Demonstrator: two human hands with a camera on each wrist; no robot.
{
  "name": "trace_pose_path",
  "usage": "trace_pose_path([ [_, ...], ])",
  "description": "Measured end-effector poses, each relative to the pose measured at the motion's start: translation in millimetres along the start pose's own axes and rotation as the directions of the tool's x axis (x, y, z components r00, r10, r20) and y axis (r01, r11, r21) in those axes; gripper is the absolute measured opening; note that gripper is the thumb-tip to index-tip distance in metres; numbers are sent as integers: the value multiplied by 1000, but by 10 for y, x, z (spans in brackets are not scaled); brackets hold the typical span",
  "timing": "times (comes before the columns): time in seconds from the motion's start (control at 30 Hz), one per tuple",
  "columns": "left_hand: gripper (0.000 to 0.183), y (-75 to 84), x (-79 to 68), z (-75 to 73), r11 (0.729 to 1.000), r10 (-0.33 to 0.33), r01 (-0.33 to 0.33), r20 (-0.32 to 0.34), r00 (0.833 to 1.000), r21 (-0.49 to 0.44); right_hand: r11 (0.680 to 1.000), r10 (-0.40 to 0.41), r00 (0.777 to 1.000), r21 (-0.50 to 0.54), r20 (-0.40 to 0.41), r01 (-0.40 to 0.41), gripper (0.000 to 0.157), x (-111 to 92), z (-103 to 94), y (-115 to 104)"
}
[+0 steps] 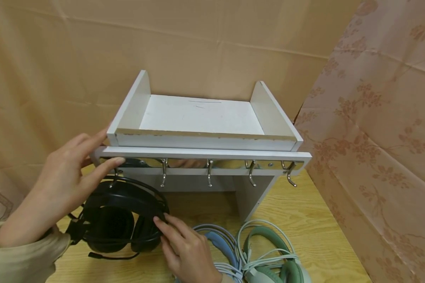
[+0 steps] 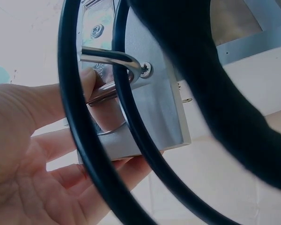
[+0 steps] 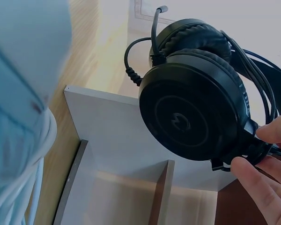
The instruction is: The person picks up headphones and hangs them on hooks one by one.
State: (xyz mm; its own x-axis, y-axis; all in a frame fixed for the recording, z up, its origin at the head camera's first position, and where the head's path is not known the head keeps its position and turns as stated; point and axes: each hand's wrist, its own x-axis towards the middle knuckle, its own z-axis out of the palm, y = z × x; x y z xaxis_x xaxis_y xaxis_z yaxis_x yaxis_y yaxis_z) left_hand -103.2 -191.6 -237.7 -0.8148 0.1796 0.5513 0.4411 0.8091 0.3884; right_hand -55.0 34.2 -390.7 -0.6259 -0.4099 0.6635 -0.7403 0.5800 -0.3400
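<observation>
A black over-ear headset (image 1: 127,196) with a boom mic is at the left end of a white hook rail (image 1: 205,152). In the left wrist view one of its thin headband wires (image 2: 131,108) lies inside the bend of the metal hook (image 2: 110,56). My left hand (image 1: 65,173) grips the rail's left end, thumb on the front and fingers behind. My right hand (image 1: 189,247) pinches the headset near the joint of the right ear cup. In the right wrist view, the round ear cup (image 3: 178,117) faces the camera, with thumb and fingertips at its lower edge.
Several more metal hooks (image 1: 209,173) line the rail to the right. Above is a white open-topped shelf (image 1: 202,114). Blue headphones (image 1: 221,245) and green headphones (image 1: 269,237) with coiled cables lie on the wooden table (image 1: 301,212). A curtain (image 1: 212,39) hangs behind.
</observation>
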Motion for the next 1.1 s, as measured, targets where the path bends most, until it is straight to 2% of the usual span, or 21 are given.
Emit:
trace_pose_path([
  [0.2,62,-5,-2,4,1000,4,-4,-7,1000,15,1000,-9,1000,-8,-17,9,43,-19,-4,0],
  [0.3,62,-12,-4,6,1000,13,-13,-15,1000,28,1000,-6,1000,-7,-17,6,37,-33,-13,3],
  [0.47,62,-14,-7,9,999,17,-17,-15,1000,30,996,-59,997,-63,-45,56,26,-55,-29,22],
  [0.7,63,-13,-6,7,1000,21,-20,-16,1000,20,999,-3,999,-39,-39,2,21,-80,-80,7],
  [0.9,63,-11,-3,10,999,25,-24,-16,1000,25,996,-35,998,-82,-55,30,23,-127,-144,56],
  [1.1,63,-10,-1,12,999,26,-26,-19,999,28,993,27,1000,-113,7,-26,19,-222,-204,101],
])
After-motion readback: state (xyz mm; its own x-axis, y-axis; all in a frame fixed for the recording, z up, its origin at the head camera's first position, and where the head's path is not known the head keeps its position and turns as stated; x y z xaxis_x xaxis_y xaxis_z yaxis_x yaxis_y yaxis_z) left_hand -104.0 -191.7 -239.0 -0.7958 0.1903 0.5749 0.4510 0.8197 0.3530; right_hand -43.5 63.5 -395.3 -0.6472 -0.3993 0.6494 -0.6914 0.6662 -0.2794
